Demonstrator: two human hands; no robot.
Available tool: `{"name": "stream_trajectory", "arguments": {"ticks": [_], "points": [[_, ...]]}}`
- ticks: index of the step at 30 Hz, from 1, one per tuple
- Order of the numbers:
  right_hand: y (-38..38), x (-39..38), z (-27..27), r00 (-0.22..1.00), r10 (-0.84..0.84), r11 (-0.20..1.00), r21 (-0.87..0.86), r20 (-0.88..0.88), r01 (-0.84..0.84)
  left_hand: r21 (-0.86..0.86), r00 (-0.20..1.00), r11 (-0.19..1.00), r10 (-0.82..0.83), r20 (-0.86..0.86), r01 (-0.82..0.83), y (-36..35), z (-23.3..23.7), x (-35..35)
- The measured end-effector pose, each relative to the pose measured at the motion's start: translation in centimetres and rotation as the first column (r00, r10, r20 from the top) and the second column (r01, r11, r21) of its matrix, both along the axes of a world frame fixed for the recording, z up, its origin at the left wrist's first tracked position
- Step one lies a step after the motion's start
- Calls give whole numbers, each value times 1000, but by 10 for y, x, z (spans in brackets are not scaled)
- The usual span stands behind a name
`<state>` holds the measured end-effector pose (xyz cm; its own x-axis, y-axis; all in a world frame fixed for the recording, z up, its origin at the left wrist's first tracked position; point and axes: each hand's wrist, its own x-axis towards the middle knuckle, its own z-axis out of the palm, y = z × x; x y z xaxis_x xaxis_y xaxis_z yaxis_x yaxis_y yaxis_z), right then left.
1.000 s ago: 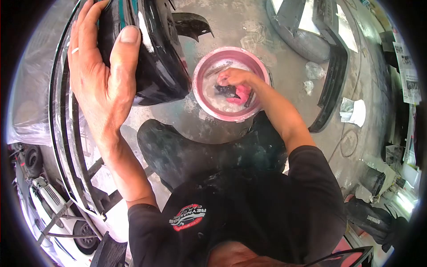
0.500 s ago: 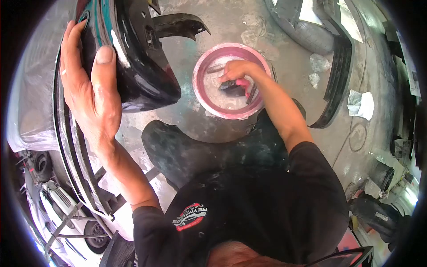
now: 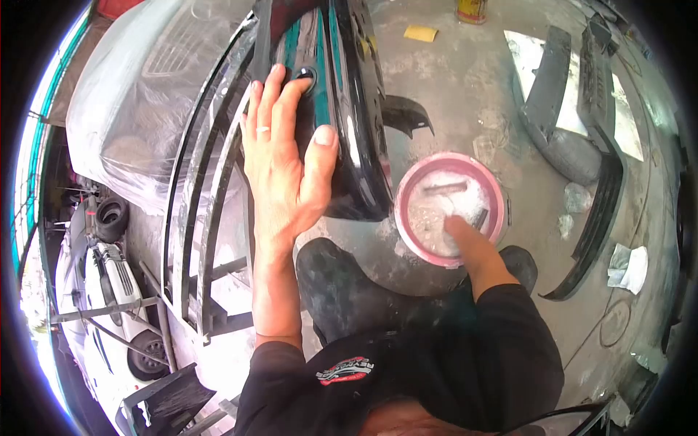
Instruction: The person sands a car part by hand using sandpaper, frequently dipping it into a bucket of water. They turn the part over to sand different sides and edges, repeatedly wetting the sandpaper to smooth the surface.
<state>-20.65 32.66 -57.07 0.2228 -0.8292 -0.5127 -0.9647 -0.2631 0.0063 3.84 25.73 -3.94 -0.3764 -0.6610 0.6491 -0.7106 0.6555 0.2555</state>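
Observation:
My left hand [image 3: 287,171] rests with fingers outstretched on a car bumper [image 3: 355,138], black and glossy with teal and worn grey patches. Its fingertips lie beside a round recess in the panel. My right hand [image 3: 458,229] is down in a pink basin [image 3: 402,207] of cloudy, foamy water, which hides the fingers. Inside the basin, a long greyish strip [image 3: 445,188] shows near the far side, and a small dark piece [image 3: 480,217] pokes up right of the hand.
Left of the bumper stands a metal rack [image 3: 207,174], with a plastic-covered car [image 3: 123,123] behind it. Other dark bumper parts [image 3: 607,174] lie on the floor at right, near a crumpled white sheet [image 3: 627,267]. A yellow block [image 3: 420,33] and a can [image 3: 472,10] sit farther off.
My right hand, which held something dark and pink above the basin water, has gone down into it. My left hand stays on the bumper while the view shifts left.

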Motion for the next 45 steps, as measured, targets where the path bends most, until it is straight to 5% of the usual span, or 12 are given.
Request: {"name": "stream_trajectory", "arguments": {"ticks": [7, 21, 23, 25, 29, 31, 32, 33, 34, 36, 45], "points": [[6, -6, 9, 996, -84, 987, 139, 9, 82, 42, 1000, 999, 24, -4, -24, 4, 3, -2], [-10, -4, 32, 889, -350, 909, 337, 296, 246, 33, 1000, 999, 20, -7, -20, 6, 1, -5], [-18, -7, 43, 780, -464, 861, 420, 420, 286, 5, 999, 1000, -29, -43, 29, 3, -1, -4], [-21, -16, 53, 501, -691, 709, 623, 521, 330, 3, 998, 999, -41, -46, 41, 1, -1, -4], [-25, -27, 62, -163, -927, 316, 938, 337, 142, 13, 996, 999, -49, -78, 50, 1, -2, -6], [-29, -27, 74, -259, -909, 282, 939, 326, 195, -10, 996, 998, -59, -68, 59, -1, -3, -5], [-27, -26, 85, -227, -869, 314, 844, 440, 436, 14, 997, 999, -48, -65, 49, 1, -2, -4], [-29, -26, 82, 40, -852, 436, 665, 522, 607, 38, 997, 999, -37, -63, 39, 2, -2, -5], [-29, -25, 75, 399, -773, 617, 438, 494, 654, 55, 995, 998, -35, -90, 40, 2, -3, -6], [-20, -27, 61, 710, -616, 786, 210, 341, 581, 89, 991, 995, -29, -132, 41, 3, -4, -8], [-16, -43, 16, 862, -332, 939, 224, 382, 262, 164, 967, 983, -39, -252, 82, 1, -8, -9]]}}
